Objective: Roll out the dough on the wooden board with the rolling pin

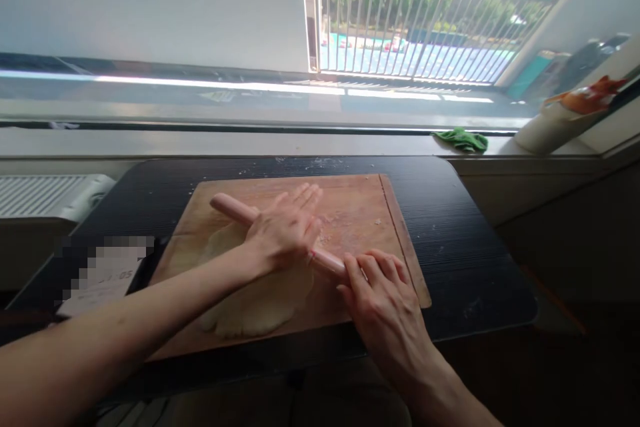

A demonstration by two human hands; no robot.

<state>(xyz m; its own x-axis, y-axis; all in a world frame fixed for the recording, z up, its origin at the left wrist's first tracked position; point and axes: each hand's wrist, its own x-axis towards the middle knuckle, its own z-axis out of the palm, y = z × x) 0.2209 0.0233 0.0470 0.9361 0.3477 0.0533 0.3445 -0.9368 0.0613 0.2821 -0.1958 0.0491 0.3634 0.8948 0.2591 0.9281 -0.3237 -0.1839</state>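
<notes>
A wooden rolling pin (234, 208) lies slantwise over a flat, thinly rolled sheet of dough (253, 303) on a wooden board (360, 197). My left hand (287, 223) presses on the middle of the pin with its palm, its fingers stretched out and pointing away from me. The right end of the pin is under my right hand (377, 283), whose fingers curl round it. Part of the dough is hidden beneath my left forearm. Flour crumbs dot the board beyond the pin.
The board rests on a black table (465, 267). At the left lies a phone-like object (107, 273), partly blurred out. Behind the table runs a windowsill (300, 142) with a green cloth (463, 139) and a pale container (550, 125). A white radiator (50, 197) stands at the left.
</notes>
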